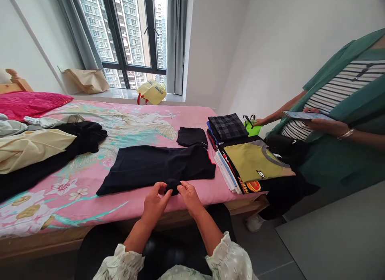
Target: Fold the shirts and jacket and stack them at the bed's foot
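From the head view, the black garment [156,165] lies flat on the pink flowered bed [90,199], near its front edge. The left hand [155,200] and right hand [189,195] sit close together, both pinching a bunched bit of its near hem. A stack of folded clothes [254,163] sits just to its right. Farther right, another person holds a phone [302,115].

We record the left forearm [136,235] and right forearm [207,226] bare, rising from the lower edge and converging. Our left hand [155,203] and right hand [189,195] sit close together, knuckles up, fingertips facing, thumbs and forefingers pinched closed. Both wrists bend slightly inward.
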Tool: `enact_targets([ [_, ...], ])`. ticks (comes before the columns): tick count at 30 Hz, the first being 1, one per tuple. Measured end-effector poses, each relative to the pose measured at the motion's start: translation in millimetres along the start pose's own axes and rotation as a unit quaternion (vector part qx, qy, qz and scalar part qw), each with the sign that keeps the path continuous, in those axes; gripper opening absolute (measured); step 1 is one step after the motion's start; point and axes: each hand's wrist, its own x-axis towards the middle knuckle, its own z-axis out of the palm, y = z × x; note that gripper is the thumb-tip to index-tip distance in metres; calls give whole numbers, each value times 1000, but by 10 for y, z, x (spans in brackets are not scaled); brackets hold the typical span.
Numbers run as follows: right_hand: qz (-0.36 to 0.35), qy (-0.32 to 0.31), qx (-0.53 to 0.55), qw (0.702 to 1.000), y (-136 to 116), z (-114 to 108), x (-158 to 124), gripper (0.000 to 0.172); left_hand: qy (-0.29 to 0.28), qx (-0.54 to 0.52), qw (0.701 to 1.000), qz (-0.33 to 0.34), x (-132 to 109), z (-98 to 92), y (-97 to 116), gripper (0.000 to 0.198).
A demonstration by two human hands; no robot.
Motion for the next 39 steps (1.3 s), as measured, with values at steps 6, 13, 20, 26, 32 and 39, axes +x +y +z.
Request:
enact_targets([
  [6,-22,51,-25,998,133,57,61,27,-16,-104,994,-15,-76,40,-81,10],
  [13,-59,51,-73,994,149,77,31,26,-28,-173,982,-66,-101,76,-157,27],
  [20,-106,-3,-109,988,4,40,-94,32,-53,-237,960,-140,-8,-107,-169,37],
  [26,-163,12,-295,941,78,47,-50,17,-34,-266,947,-179,-4,-159,-170,43],
  [32,-169,68,-270,945,202,116,15,20,109,-105,987,-45,-99,-213,-258,31],
  [39,-239,32,-301,923,122,152,-20,14,24,25,993,114,-90,-335,-124,28],
])
